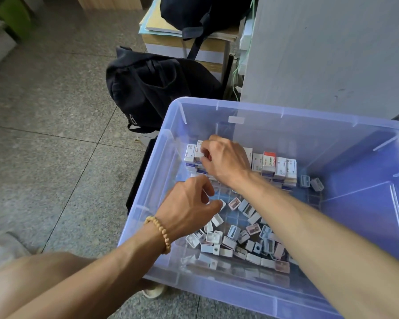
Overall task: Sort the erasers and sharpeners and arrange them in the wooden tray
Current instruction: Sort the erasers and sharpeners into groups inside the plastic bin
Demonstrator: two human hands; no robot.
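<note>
Both hands reach into a clear blue plastic bin (168, 134). Boxed erasers (276, 165) stand in a row along its far side. Several small white, blue and pink sharpeners (235, 240) lie loose in a heap at the near side. My right hand (224, 160) is at the left end of the row, its fingers pinching a white eraser box (197, 153). Over the sharpeners, my left hand (189, 206), with a bead bracelet at the wrist, has its fingers curled; they seem to pinch a white sharpener (222, 203) at the fingertips. No wooden tray is in view.
The bin sits on a grey tiled floor (55, 134). A black backpack (148, 88) leans behind it, with a second black bag (200, 14) on stacked cardboard boxes. A grey cabinet wall (320, 54) stands at the back right. Two sharpeners (311, 182) lie apart beside the erasers.
</note>
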